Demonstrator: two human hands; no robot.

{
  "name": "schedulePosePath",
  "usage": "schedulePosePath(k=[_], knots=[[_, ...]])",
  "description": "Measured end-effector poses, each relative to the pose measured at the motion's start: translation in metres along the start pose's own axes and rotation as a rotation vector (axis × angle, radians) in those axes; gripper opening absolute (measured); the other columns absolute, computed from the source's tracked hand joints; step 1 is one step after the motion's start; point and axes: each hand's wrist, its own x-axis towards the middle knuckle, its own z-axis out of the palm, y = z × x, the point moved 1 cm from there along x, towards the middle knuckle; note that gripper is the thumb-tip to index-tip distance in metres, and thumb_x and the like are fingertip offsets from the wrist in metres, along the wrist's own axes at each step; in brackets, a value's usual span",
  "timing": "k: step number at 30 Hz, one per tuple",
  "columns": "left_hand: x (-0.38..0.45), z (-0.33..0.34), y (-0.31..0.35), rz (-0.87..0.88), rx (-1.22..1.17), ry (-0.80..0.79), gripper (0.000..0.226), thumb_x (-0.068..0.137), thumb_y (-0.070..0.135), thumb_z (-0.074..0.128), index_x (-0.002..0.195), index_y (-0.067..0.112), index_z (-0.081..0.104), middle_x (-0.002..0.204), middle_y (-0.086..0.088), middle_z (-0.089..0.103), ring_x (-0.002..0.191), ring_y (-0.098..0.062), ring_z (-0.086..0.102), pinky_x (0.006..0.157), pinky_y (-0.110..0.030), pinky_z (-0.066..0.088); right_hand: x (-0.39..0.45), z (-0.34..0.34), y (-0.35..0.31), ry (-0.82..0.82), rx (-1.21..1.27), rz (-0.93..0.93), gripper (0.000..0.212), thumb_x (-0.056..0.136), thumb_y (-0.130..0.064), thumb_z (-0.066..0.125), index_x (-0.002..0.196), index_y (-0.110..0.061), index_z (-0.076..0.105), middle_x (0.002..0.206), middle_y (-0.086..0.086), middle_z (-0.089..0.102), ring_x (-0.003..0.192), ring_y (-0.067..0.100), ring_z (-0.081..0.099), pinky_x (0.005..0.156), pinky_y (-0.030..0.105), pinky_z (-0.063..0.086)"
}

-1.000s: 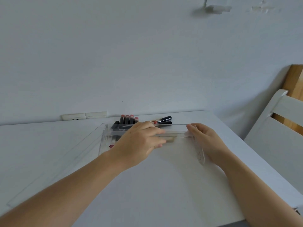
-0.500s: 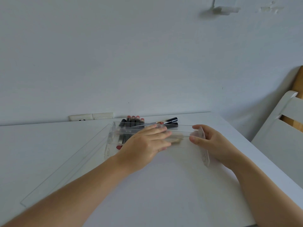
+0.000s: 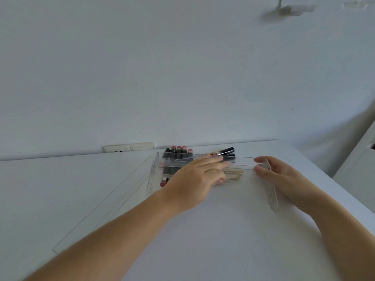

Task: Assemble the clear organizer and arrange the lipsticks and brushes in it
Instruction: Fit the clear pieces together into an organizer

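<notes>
Head view first, and it is the only view I have. Clear organizer stands on the white counter, half built, with its long panels upright and its end panel on the right side. My left hand lies flat over the organizer's middle, fingers straight, pressing the panels and clenching nothing. My right hand is at the organizer's right end, fingertips touching the end panel; I cannot tell whether this grip pinches it or only pushes. Behind the organizer lie the lipsticks and one dark brush. Left of the organizer a loose clear sheet rests flat.

I judge the acrylic to be light, stiff and slippery, and its thin edges may crack. It is better to hold it by the edges near the joints.
</notes>
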Motion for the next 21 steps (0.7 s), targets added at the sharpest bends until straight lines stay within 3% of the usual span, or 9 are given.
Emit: schedulePosePath(k=[7,9,11,13,16,19,21], knots=[[-0.006,-0.027,-0.004,-0.095,0.036,-0.002,0.034,0.093,0.026,0.071,0.122,0.007,0.071,0.137,-0.007,0.065,0.132,-0.024,0.057,0.114,-0.046,0.040,0.001,0.001,0.001,0.003,0.025,0.011,0.045,0.075,-0.055,0.070,0.115,-0.037,0.065,0.104,-0.016,0.073,0.099,0.001,0.068,0.094,0.029,0.046],[-0.017,-0.044,-0.011,-0.215,0.049,0.028,0.040,0.095,0.036,0.067,0.126,0.011,0.069,0.139,-0.005,0.063,0.134,-0.021,0.054,0.116,-0.042,0.037,0.001,0.001,0.001,0.008,0.030,0.011,0.045,0.075,-0.055,0.070,0.115,-0.036,0.065,0.103,-0.016,0.074,0.099,0.002,0.068,0.093,0.029,0.046],[-0.030,-0.064,-0.022,-0.400,0.066,0.126,0.036,0.097,0.033,0.061,0.127,0.013,0.068,0.139,-0.002,0.063,0.133,-0.020,0.054,0.114,-0.036,0.036,0.001,0.000,0.002,0.013,0.020,0.014,0.040,0.079,-0.053,0.070,0.115,-0.037,0.065,0.104,-0.017,0.073,0.102,0.004,0.067,0.096,0.031,0.046],[-0.043,-0.081,-0.034,-0.623,0.145,0.195,0.033,0.097,0.025,0.058,0.129,0.015,0.065,0.129,0.000,0.064,0.119,-0.023,0.057,0.107,-0.035,0.040,0.001,0.000,0.002,0.008,0.013,0.016,0.039,0.079,-0.054,0.069,0.114,-0.038,0.065,0.104,-0.019,0.073,0.103,0.002,0.066,0.096,0.030,0.045],[-0.058,-0.093,-0.047,-0.911,0.093,0.072,0.035,0.097,0.030,0.056,0.130,0.022,0.063,0.103,0.010,0.062,0.083,-0.013,0.056,0.086,-0.034,0.047,0.000,0.000,0.000,0.008,0.020,0.021,0.045,0.074,-0.057,0.070,0.114,-0.038,0.065,0.105,-0.018,0.073,0.100,-0.001,0.066,0.094,0.028,0.044],[-0.067,-0.094,-0.049,-0.991,-0.013,-0.062,0.035,0.096,0.032,0.053,0.129,0.031,0.066,0.094,0.019,0.066,0.066,-0.002,0.059,0.068,-0.025,0.046,-0.002,0.002,-0.002,0.023,0.014,0.030,0.050,0.074,-0.058,0.070,0.119,-0.036,0.065,0.106,-0.020,0.073,0.101,-0.003,0.066,0.095,0.027,0.044],[-0.069,-0.094,-0.048,-1.013,-0.053,-0.091,0.038,0.096,0.031,0.053,0.132,0.033,0.064,0.094,0.022,0.068,0.064,0.001,0.061,0.062,-0.020,0.044,-0.003,0.004,-0.002,0.055,-0.005,0.026,0.053,0.075,-0.061,0.068,0.122,-0.036,0.064,0.104,-0.028,0.071,0.098,-0.014,0.062,0.090,0.019,0.040]])
